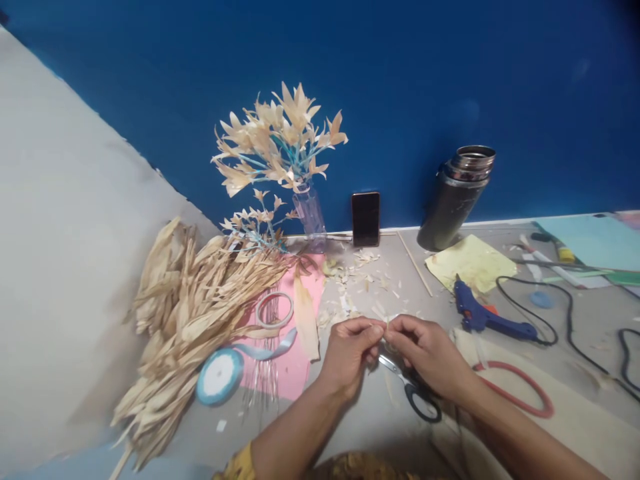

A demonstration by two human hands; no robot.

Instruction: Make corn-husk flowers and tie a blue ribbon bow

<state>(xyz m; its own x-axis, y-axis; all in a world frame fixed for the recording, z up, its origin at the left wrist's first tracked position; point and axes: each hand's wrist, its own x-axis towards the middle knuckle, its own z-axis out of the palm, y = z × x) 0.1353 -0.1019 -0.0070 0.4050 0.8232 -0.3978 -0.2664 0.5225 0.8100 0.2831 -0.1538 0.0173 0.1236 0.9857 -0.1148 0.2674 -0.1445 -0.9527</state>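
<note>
My left hand [354, 350] and my right hand [423, 350] meet fingertip to fingertip above the table, both closed in a pinch. A tiny pale bit shows between them, too small to name. Beneath them lies a pair of scissors [423, 402] with black handles, its blades partly hidden by my right hand. Pale husk scraps [345, 303] are strewn just beyond my fingers. Left of my left hand, a flat strip of dried corn husk [306, 320] rests on pink paper [295, 380].
Dried corn husks [200, 300] are heaped at left, near a ribbon spool [220, 377] and tape roll [275, 310]. Husk flowers [280, 133] stand in a clear vase [310, 217]. Behind are a phone [366, 220] and flask [453, 200]; at right, a corded blue glue gun [487, 317].
</note>
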